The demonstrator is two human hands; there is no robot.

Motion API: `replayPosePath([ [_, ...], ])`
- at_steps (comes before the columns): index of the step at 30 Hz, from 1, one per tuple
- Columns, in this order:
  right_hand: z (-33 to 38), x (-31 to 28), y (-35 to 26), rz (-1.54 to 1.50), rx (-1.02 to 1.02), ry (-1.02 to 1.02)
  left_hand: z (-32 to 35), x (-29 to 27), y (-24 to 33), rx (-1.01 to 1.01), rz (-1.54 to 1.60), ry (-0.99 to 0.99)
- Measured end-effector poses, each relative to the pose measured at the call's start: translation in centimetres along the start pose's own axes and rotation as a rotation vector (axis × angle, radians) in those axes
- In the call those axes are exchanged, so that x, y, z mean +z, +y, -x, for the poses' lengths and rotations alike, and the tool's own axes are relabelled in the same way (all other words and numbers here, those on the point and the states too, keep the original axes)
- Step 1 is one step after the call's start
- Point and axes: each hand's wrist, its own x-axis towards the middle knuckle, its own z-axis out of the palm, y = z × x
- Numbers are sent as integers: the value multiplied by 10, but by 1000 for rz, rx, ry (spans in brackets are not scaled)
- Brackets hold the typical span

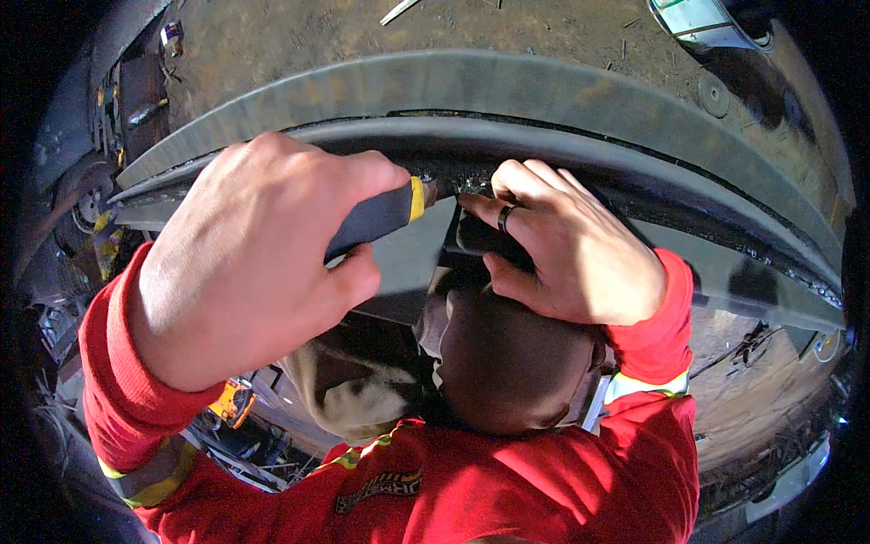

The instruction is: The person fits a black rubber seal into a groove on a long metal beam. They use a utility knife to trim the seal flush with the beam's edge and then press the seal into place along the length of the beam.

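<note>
My left hand [249,249] is closed around a dark grey block-shaped tool with a yellow band [381,218] at its right end. A short brownish tip at that end reaches the dark seam of a long grey steel beam [507,82]. Just to the right, my right hand [566,240], with a dark ring on one finger, grips a flat black piece [480,238] against the beam's near part. The fingers cover much of it, so its kind is unclear. Between the two hands, shiny dark grit lies along the seam.
My knees [512,354] are under the hands, in dark trousers. An orange-and-black tool [234,403] lies on the left among metal scraps. A round disc [713,94] rests on the brown ground at far right. A pale panel-like object [707,23] stands at the top right.
</note>
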Motion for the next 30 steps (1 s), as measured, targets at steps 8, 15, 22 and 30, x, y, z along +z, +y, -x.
replayPosePath([
  [8,0,-1,-1,0,4,8,-1,-1,7,-32,-58,-35],
  [15,0,1,-2,-2,10,-2,-5,-5,10,-59,-88,-82],
  [22,0,-5,-3,-12,26,-82,-4,-3,9,-49,-78,-69],
  [30,0,-5,-1,18,55,-52,-3,-1,8,-61,-80,-48],
])
